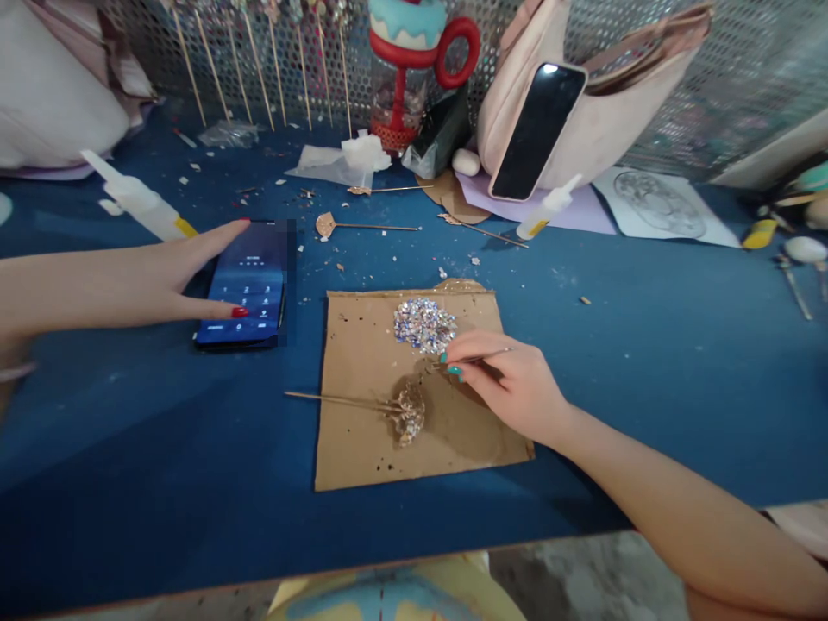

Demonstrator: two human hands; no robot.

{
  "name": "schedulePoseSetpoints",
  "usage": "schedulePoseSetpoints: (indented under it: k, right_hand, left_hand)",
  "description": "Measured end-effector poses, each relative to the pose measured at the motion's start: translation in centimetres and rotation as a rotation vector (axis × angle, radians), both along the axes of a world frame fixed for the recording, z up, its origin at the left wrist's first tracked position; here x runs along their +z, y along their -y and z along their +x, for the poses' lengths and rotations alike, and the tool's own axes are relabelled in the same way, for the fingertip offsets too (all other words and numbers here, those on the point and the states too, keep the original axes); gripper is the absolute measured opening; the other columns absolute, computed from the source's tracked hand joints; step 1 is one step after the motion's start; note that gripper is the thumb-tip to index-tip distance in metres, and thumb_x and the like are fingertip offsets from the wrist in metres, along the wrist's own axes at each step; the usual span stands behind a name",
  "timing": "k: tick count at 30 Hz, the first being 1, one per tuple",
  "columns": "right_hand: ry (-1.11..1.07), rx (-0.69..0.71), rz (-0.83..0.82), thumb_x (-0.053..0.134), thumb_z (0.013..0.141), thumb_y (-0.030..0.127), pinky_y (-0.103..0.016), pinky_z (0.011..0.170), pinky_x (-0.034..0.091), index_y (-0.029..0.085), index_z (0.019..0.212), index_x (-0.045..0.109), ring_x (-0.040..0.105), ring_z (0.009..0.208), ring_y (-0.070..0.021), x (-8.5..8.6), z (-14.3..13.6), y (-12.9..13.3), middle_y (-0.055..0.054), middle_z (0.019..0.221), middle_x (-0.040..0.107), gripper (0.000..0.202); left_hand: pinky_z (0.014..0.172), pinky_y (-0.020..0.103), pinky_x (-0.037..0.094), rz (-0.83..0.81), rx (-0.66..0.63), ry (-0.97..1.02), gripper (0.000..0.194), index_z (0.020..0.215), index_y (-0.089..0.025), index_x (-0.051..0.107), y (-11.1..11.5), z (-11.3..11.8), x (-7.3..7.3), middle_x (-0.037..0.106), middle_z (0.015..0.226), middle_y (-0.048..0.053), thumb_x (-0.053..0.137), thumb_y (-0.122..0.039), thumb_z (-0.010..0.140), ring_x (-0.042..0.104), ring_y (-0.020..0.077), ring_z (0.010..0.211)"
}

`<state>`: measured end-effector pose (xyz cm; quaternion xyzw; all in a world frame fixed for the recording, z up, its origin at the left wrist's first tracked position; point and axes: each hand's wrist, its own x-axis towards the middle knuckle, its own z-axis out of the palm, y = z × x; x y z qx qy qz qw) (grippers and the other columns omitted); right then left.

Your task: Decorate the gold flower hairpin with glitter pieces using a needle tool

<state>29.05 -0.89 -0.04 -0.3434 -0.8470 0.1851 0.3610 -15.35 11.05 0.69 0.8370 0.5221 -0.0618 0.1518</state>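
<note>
My right hand (511,379), with teal nails, pinches slim metal tweezers (492,354) above a square of brown cardboard (362,345). The tweezers' tips point left, just below a heap of glittering rhinestones (420,326). Nearer to me lies a fan-shaped ornament studded with stones (409,414); its long thin stem (316,396) reaches left past the cardboard's edge. No left hand that I can tell as mine is visible. At left, a hand with red nails (174,289), seemingly another person's, spreads its fingers over a phone (249,285) showing a number keypad.
Beyond the cardboard lie several stemmed metal pieces (327,226). Glue bottles stand or lean at left (142,203) and right (549,207). Against a pink bag (608,121) leans a dark-screened phone (540,129). A red-handled cup (404,60) and upright sticks (259,69) line the back.
</note>
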Motion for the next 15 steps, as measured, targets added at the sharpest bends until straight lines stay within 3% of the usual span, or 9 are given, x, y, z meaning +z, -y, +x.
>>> schedulePoseSetpoints:
  k: [5, 10, 15]
  right_hand:
    - [0.000, 0.005, 0.017, 0.059, 0.100, 0.013, -0.023, 0.079, 0.063, 0.018, 0.084, 0.068, 0.077, 0.083, -0.0145, 0.0, -0.1, -0.1, -0.005, 0.085, 0.078, 0.019]
    - [0.006, 0.005, 0.015, 0.059, 0.101, 0.014, -0.022, 0.078, 0.062, 0.017, 0.085, 0.068, 0.077, 0.082, -0.0141, 0.1, 0.0, 0.0, -0.005, 0.085, 0.078, 0.018]
    - [0.006, -0.001, 0.019, 0.059, 0.100, 0.013, -0.023, 0.078, 0.063, 0.017, 0.085, 0.068, 0.077, 0.083, -0.0146, 0.2, -0.1, 0.0, -0.005, 0.086, 0.079, 0.018]
  left_hand:
    - [0.127, 0.054, 0.031, -0.035, 0.036, 0.022, 0.121, 0.167, -0.016, -0.007, 0.1, 0.3, -0.5, 0.008, 0.176, 0.015, 0.047, -0.085, 0.085, 0.027, 0.0474, 0.156]
    - [0.124, 0.054, 0.038, 0.024, 0.090, -0.055, 0.120, 0.166, -0.029, -0.013, 1.0, 1.9, -0.6, 0.007, 0.178, 0.008, 0.057, -0.079, 0.083, 0.036, 0.0410, 0.155]
    - [0.126, 0.055, 0.034, -0.031, 0.084, -0.026, 0.122, 0.166, -0.019, -0.013, 0.6, 0.9, -0.3, 0.003, 0.177, 0.013, 0.048, -0.087, 0.084, 0.028, 0.0467, 0.157]
